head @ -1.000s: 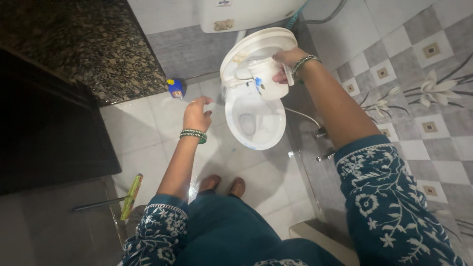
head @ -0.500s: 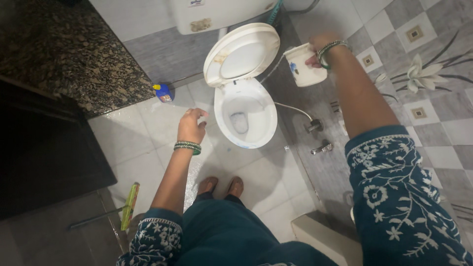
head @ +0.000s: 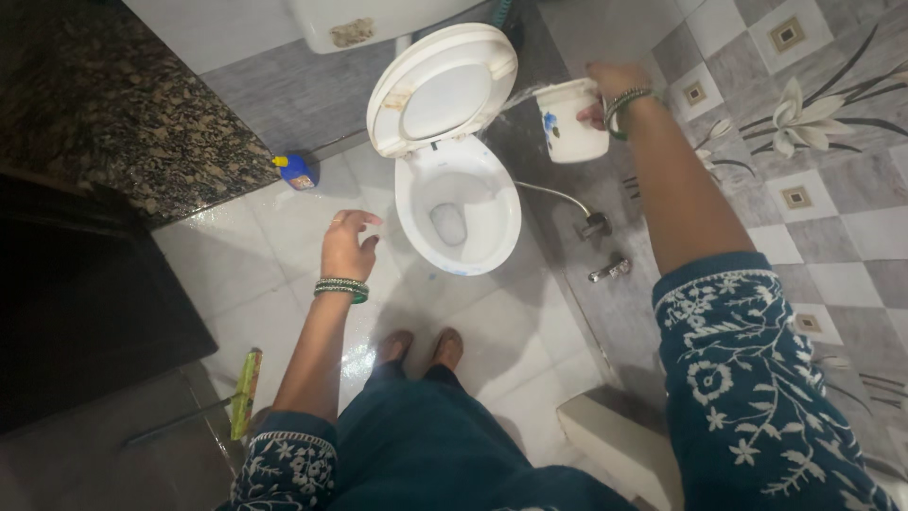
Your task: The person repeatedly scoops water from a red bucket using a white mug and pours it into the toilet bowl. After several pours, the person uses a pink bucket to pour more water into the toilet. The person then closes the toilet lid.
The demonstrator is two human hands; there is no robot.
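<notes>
The person stands over a white toilet bowl [head: 459, 203] whose seat and lid [head: 442, 90] are raised against the cistern [head: 364, 21]. The right hand [head: 610, 90] is clenched around the handle of a white plastic mug [head: 570, 120] with a small blue mark on its side; the mug is held in the air to the right of the raised lid, above the grey floor strip beside the bowl and apart from the bowl itself. A thin streak of water shows in the air between the mug's rim and the lid. Green bangles [head: 629, 102] sit on that wrist.

The left hand [head: 345, 246] is empty, fingers loosely spread and curled, hovering over the wet white floor tiles [head: 274, 255] just left of the bowl, touching nothing. It wears green bangles too, and a ring shows on one finger.

A blue bottle with a yellow cap [head: 296, 171] stands on the floor by the wall, between the dark speckled granite counter [head: 113, 114] and the toilet. A green-headed wiper [head: 246, 393] with a dark handle lies on the floor at lower left. A metal hose [head: 558, 197] runs from beside the bowl to a tap fitting [head: 596, 225] low on the right, with another metal fitting [head: 610, 271] near it. The person's bare feet [head: 421, 348] stand just in front of the bowl, and the sleeves are dark teal with white floral embroidery
</notes>
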